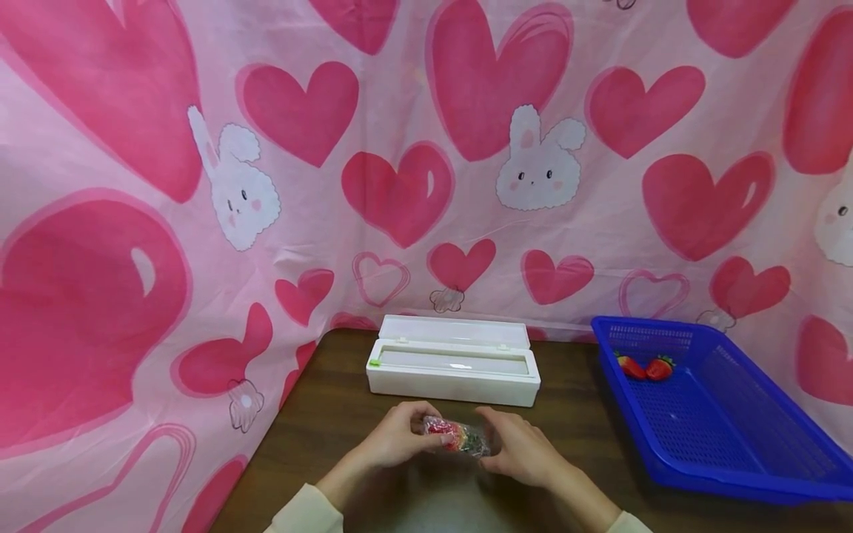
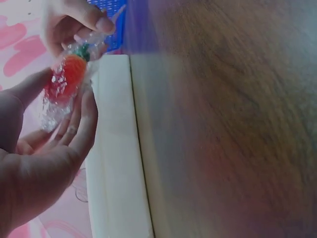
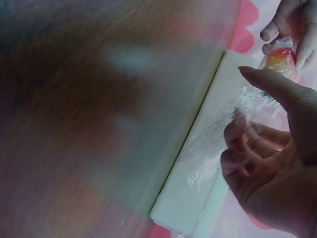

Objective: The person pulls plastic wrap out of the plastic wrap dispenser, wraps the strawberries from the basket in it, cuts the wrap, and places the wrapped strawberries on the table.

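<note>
A red strawberry wrapped in clear plastic film point(image 1: 453, 435) is held above the table in front of the white box. My left hand point(image 1: 397, 437) grips its red end between thumb and fingers, as the left wrist view also shows. At the green leafy end is my right hand point(image 1: 523, 448), its thumb and fingers spread apart on either side of the film. In the right wrist view a loose tail of film point(image 3: 213, 144) trails past the right hand's loosely bent fingers. Whether those fingertips touch the film I cannot tell.
Behind the hands stands a white cling film box point(image 1: 453, 385) with its clear lid point(image 1: 453, 329) raised and a green slider at its left end. To the right, a blue plastic basket point(image 1: 640, 437) holds two strawberries point(image 1: 658, 368). A pink heart-patterned cloth point(image 1: 400, 96) hangs behind the table.
</note>
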`<act>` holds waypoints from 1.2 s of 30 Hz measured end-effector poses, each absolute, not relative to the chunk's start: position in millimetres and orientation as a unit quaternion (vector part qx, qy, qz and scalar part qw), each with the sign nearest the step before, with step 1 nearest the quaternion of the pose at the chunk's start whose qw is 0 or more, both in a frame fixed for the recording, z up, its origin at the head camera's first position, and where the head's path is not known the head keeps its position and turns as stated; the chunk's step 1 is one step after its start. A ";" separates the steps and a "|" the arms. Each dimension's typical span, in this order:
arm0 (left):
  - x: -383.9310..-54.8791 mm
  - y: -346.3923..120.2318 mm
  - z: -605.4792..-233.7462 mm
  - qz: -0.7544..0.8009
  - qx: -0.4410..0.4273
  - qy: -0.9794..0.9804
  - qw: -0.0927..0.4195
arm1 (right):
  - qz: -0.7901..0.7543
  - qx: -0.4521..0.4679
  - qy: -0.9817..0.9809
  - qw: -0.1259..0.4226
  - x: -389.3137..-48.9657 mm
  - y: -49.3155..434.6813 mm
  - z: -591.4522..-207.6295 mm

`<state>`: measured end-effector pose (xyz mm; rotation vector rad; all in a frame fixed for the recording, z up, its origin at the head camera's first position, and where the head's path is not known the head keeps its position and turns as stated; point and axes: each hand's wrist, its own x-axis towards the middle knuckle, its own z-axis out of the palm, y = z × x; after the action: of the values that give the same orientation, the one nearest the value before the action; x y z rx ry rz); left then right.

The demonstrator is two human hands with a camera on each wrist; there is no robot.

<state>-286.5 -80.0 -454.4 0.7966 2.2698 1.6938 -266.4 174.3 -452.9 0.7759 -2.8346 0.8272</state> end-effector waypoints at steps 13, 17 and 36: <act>-289.0 -79.9 -457.9 0.625 0.279 0.714 0.148 | 0.471 0.332 -0.817 -0.005 -272.6 173.6 -457.1; -288.5 -79.0 -456.9 0.627 0.275 0.713 0.151 | 0.492 0.331 -0.805 -0.017 -271.4 173.1 -458.0; -290.2 -77.2 -458.0 0.631 0.280 0.706 0.155 | 0.516 0.325 -0.793 -0.009 -270.4 169.7 -461.9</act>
<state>-290.2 -77.2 -458.0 0.8030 2.0231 1.8089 -270.4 169.7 -461.9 1.0268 -2.5046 1.6291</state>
